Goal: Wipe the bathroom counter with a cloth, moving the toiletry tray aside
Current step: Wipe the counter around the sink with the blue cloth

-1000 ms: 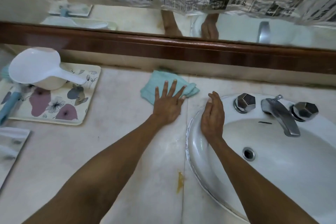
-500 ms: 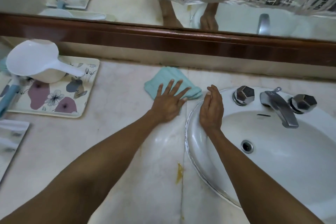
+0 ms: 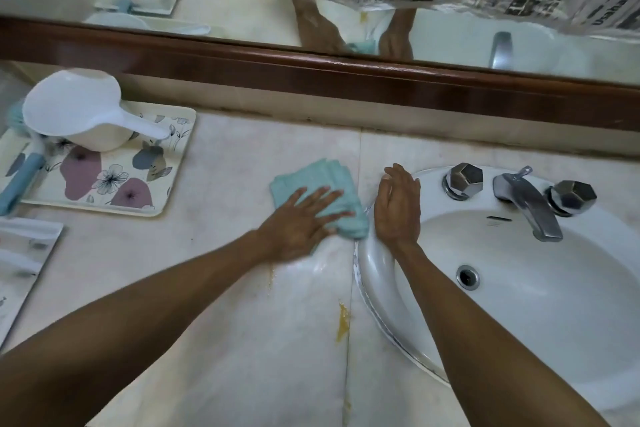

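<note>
A folded teal cloth [image 3: 313,180] lies on the pale marble counter [image 3: 242,322], just left of the sink. My left hand [image 3: 298,224] presses flat on the cloth's near half with fingers spread. My right hand [image 3: 396,206] rests flat on the sink's left rim, holding nothing. The floral toiletry tray [image 3: 114,180] sits at the far left of the counter, carrying a white plastic dipper [image 3: 79,111] and a blue-handled brush [image 3: 20,180]. Neither hand touches the tray.
The white sink [image 3: 554,305] with its chrome faucet [image 3: 526,204] and two knobs fills the right side. A wood-framed mirror [image 3: 346,76] runs along the back. A yellow stain [image 3: 342,321] marks the counter seam. A shiny flat object [image 3: 20,263] lies at the left edge.
My left hand has dragged the cloth back from the rear wall toward me and slightly right, up against the sink rim. My right hand stayed on the rim.
</note>
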`<action>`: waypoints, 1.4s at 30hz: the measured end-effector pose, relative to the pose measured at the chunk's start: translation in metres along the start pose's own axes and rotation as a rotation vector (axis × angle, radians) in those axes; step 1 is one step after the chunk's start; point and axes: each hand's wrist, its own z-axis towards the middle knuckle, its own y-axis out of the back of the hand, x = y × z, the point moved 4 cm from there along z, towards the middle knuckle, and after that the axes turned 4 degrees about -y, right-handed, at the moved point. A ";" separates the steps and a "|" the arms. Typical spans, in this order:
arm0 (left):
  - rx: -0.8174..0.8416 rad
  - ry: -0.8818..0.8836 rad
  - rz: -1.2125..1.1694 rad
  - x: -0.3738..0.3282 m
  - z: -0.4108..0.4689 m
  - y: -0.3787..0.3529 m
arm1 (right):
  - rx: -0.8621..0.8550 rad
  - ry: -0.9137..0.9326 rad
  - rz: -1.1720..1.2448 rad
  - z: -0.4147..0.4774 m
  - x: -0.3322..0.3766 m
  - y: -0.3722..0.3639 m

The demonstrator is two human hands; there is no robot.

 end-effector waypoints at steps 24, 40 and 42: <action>-0.229 0.511 -0.187 0.029 -0.120 -0.013 | 0.407 0.222 -0.277 -0.023 0.055 -0.049; -0.088 0.234 0.008 -0.024 -0.209 -0.029 | 0.405 0.284 -0.276 -0.050 0.052 -0.043; -0.091 0.289 0.022 0.011 -0.223 -0.023 | 0.365 0.282 -0.313 -0.059 0.050 -0.037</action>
